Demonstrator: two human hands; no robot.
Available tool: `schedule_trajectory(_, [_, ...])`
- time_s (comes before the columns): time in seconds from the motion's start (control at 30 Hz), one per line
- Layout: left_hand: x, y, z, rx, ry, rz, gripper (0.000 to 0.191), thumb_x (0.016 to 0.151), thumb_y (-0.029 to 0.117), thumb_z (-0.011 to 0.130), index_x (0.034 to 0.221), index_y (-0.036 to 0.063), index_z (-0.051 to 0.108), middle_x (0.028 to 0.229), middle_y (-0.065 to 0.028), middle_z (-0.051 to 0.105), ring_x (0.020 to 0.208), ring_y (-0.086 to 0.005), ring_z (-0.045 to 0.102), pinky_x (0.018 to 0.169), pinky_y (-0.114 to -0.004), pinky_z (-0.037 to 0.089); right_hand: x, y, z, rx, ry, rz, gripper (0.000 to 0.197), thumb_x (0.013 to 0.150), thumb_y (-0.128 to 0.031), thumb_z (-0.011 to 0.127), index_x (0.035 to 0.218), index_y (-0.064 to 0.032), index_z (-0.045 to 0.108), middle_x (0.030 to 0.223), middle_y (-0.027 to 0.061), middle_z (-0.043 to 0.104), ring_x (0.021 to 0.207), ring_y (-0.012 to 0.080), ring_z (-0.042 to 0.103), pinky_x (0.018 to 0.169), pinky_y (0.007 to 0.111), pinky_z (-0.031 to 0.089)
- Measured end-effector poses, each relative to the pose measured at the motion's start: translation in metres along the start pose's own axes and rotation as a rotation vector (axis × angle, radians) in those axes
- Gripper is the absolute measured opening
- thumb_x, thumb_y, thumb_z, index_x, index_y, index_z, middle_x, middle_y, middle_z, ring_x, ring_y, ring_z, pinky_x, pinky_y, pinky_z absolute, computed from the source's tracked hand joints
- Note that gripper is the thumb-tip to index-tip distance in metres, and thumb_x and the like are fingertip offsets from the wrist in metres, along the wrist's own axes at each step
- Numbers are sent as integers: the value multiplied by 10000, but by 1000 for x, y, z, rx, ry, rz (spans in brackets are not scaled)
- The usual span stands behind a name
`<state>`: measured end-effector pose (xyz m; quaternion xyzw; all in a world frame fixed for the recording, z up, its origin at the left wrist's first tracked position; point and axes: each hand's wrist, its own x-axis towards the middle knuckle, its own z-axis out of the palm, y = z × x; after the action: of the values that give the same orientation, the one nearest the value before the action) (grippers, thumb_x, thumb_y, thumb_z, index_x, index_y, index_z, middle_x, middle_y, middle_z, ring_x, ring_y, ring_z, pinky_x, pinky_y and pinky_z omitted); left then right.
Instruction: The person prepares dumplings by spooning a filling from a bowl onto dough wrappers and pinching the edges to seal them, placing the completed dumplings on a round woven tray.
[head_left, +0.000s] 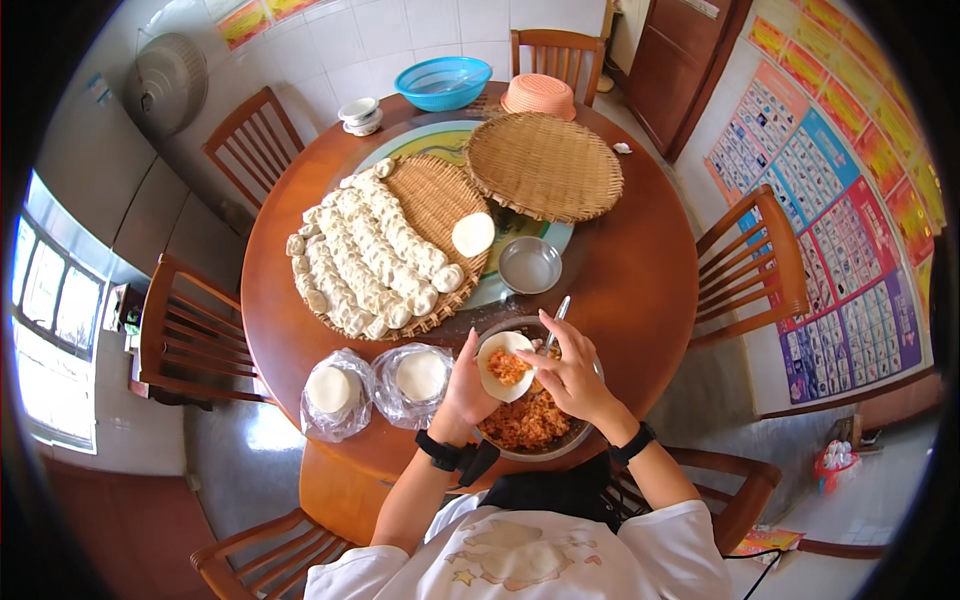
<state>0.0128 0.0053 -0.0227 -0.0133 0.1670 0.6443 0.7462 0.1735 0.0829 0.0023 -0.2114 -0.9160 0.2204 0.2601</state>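
My left hand (474, 386) cradles a round dough wrapper (491, 386) with orange-red chopped filling (508, 367) at its middle. At the wrapper's right side is my right hand (574, 367), fingers spread, a fingertip at the wrapper's edge. Beneath both hands stands a metal bowl (525, 454) of the same filling (525, 426). A metal spoon (560, 315) leans in it, its handle showing behind my right fingers. Left of the bowl, two stacks of wrappers (331, 389) (421, 376) sit in clear plastic bags. Rows of folded dumplings (367, 255) cover much of a woven tray (420, 187).
One loose wrapper (473, 234) lies on the tray's right side, near a metal bowl of liquid (530, 265). A second woven tray (544, 166) rests behind. Farther back are a blue basin (442, 84), an orange basket (538, 95) and small bowls (360, 116). Wooden chairs (750, 270) ring the round table (637, 300).
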Motion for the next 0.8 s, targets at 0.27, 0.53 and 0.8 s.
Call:
schedule_trajectory(0.27, [-2,6,0,13,19,13,583,894,504,278,1214,38,418,1192,-121,489,1087,-252,477,934,-403,366,9,-10,-5,-61,-10,-105,363,773,-302,597,1116,-191,559,1331,85,339,1195,305,330,944,427,255])
schedule_trajectory(0.53, [-2,2,1,-11,-32,7,583,894,502,282,1203,29,424,1180,-117,498,1076,-252,486,916,-377,388,0,-4,7,-13,115,-302,221,613,-183,739,816,-227,665,1206,-19,487,1120,223,391,894,342,311])
schedule_trajectory(0.8, [-2,10,-2,240,74,-30,587,895,499,276,1170,13,457,1125,-114,537,1028,-238,525,894,-363,411,5,-5,14,255,203,-62,90,655,-174,726,729,-150,680,1199,26,497,1115,252,394,942,356,295])
